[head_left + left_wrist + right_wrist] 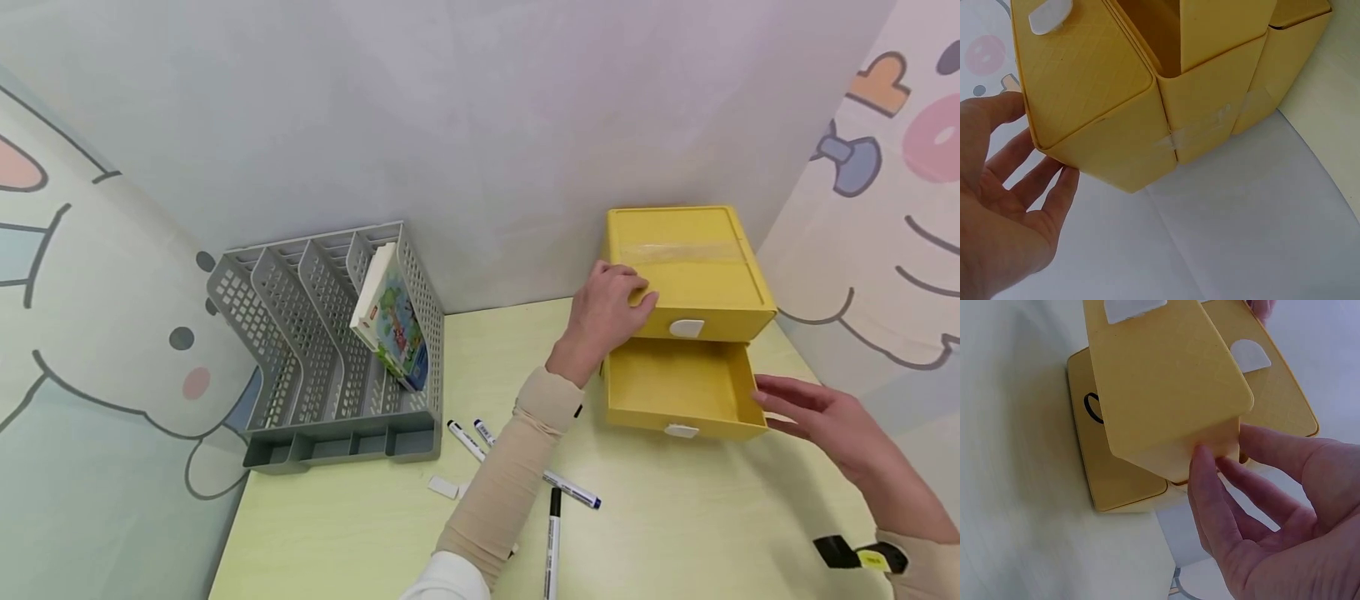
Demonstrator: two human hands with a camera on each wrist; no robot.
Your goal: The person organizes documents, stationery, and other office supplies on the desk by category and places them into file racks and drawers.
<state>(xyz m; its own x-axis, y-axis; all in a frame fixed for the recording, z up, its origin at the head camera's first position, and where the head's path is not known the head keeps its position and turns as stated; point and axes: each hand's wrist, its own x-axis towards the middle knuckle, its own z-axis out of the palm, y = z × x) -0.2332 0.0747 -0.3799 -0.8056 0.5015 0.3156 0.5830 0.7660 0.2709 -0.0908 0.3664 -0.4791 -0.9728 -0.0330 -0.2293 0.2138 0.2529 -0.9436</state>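
A yellow drawer unit (697, 283) stands at the back right, its stacked tiers showing in the left wrist view. One lower drawer (678, 375) is pulled out, showing a bare floor and a white tab (682, 431) on its front. My left hand (609, 304) rests at the unit's top left edge; in the left wrist view its loosely bent fingertips (1070, 178) meet the edge. To the drawer's right, my right hand (825, 417) reaches in, with fingertips (1201, 453) against the side wall. Beneath the drawer, a black loop (1091, 407) shows on another yellow front.
A grey file rack (341, 450) stands at left, holding books (397, 321) in its rightmost slot. Several markers, including a black-capped marker (553, 542), and a small white block (443, 487) lie on the table (337, 533), partly behind the left forearm. A wall rises behind.
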